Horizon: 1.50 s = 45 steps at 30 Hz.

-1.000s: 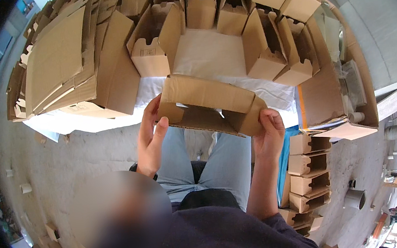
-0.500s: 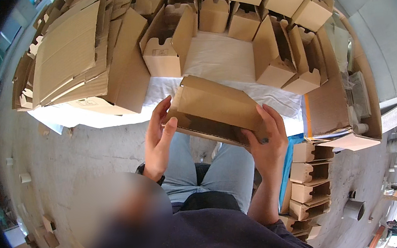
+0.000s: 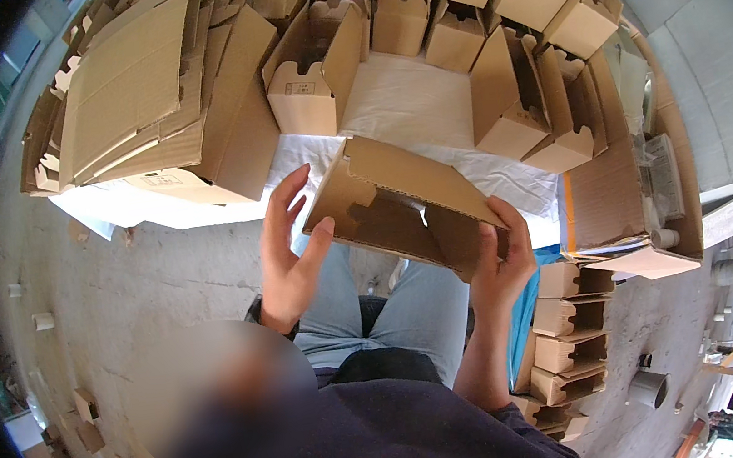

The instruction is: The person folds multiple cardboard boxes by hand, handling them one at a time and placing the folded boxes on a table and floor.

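Note:
A brown cardboard box (image 3: 410,171) hangs tilted in front of me, above my lap, its open inside showing a notched flap. My right hand (image 3: 502,253) is closed on its right end, thumb against the inside and fingers over the edge. At the left end is my left hand (image 3: 291,247), its fingers spread and raised; the thumb tip rests at the box's lower left edge. The left fingers stand off the end panel.
A white-covered table (image 3: 406,100) lies ahead, bearing several open boxes (image 3: 308,85) and a pile of flattened cardboard (image 3: 126,94) at the left. A large carton (image 3: 605,200) stands at the right. Below it are stacked boxes (image 3: 560,315). A grey bucket (image 3: 650,388) stands on the floor.
The box has tipped, and its notched flap and a gap inside now show. My left fingers have spread away from its end. My right hand has shifted slightly up along the right end.

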Motion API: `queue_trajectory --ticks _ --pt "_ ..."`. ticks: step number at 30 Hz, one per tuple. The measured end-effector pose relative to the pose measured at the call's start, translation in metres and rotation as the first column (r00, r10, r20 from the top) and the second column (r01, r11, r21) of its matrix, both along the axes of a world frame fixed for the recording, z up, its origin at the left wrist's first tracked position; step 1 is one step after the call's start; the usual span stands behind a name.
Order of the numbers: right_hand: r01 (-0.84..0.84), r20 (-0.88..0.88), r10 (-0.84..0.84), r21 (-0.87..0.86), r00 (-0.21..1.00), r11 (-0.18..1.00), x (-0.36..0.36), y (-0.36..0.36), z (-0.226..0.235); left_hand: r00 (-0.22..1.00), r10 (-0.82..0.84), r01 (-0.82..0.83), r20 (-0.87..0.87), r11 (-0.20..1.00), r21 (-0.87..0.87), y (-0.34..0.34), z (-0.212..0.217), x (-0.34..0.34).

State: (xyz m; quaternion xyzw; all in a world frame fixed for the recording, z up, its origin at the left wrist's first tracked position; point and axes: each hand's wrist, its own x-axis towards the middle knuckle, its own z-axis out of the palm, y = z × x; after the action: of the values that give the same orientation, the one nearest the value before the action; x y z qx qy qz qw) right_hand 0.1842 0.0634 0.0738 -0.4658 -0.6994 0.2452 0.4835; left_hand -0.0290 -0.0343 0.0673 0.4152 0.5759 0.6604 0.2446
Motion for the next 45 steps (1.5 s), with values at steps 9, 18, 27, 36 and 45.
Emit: queue_trajectory --ticks 9,18,27,36,45 --pt "-0.021 0.052 0.019 0.051 0.998 0.998 -0.002 -0.006 0.006 0.815 0.017 -0.110 -0.579 0.986 -0.125 0.016 0.061 -0.002" --pt "-0.026 0.050 0.022 0.075 0.999 0.997 -0.002 -0.004 0.000 0.492 -0.171 -0.304 -0.854 0.885 -0.353 0.035 0.057 0.004" --pt "-0.036 0.012 0.035 0.050 0.999 0.998 -0.001 -0.006 0.000 0.673 -0.133 -0.273 -0.728 0.870 -0.412 0.043 0.058 0.006" --pt "-0.017 -0.007 0.018 0.090 1.000 0.996 0.003 -0.008 0.005 0.834 -0.106 -0.109 -0.541 0.930 -0.350 0.019 0.073 -0.009" --pt "-0.166 -0.417 0.153 0.007 0.896 0.986 0.007 0.014 -0.021 0.769 -0.041 0.055 -0.638 0.998 0.002 0.017 0.041 0.003"
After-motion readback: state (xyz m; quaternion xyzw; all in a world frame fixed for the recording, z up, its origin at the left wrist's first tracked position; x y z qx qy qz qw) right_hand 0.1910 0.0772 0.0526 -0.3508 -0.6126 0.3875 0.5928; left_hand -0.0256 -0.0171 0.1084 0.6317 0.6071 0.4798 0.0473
